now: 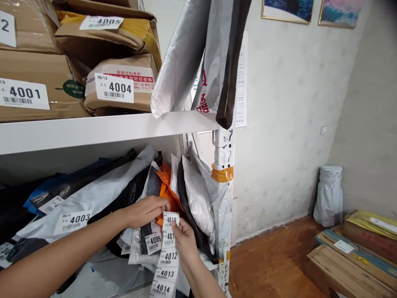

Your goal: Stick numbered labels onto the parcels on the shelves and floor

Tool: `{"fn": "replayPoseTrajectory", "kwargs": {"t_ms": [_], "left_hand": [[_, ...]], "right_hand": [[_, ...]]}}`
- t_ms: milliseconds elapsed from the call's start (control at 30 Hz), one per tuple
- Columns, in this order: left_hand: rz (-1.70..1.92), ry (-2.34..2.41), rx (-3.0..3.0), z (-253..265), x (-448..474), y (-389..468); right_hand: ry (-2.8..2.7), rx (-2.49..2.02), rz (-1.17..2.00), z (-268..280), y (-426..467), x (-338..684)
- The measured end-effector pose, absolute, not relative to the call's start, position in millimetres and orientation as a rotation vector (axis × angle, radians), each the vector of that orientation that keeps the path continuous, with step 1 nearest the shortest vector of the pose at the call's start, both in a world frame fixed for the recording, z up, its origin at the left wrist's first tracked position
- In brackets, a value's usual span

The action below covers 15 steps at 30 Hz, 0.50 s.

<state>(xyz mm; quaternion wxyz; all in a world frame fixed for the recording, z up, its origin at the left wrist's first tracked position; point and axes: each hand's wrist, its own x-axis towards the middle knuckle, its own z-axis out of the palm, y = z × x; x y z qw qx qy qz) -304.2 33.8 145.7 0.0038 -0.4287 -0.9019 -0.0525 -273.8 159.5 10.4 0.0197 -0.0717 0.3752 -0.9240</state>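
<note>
A strip of white printed labels (167,273), numbered 4010 downward, is pinched near its top by my right hand (187,242), the thumb lying on the front. Just above the strip, my left hand (150,211) has its fingers closed on an orange mailer bag (167,188); its thumb is hidden. The bag stands among grey, white and black parcels on the lower shelf. Left of the strip, a dark parcel bears a label reading 4009 (153,243). A white mailer bag (105,198) with a 4003 label lies under my left forearm.
Overhead, the white shelf beam (108,132) carries numbered cardboard parcels (124,82) and overhanging grey bags (182,62). The shelf post (223,155) stands right of my hands. Flat cartons (335,269) and a wrapped grey roll (329,196) are on the floor.
</note>
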Motion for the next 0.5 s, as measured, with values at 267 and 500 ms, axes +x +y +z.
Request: {"fn": "replayPoseTrajectory", "kwargs": {"t_ms": [267,500], "left_hand": [[0.273,-2.889,-1.029,141,-311,54],[0.425,-2.85,-0.989,133,-310,58]], "right_hand": [[1.231,-0.14,-2.904,15,152,-279],[1.224,-0.067,-2.899,6,151,-283]]}}
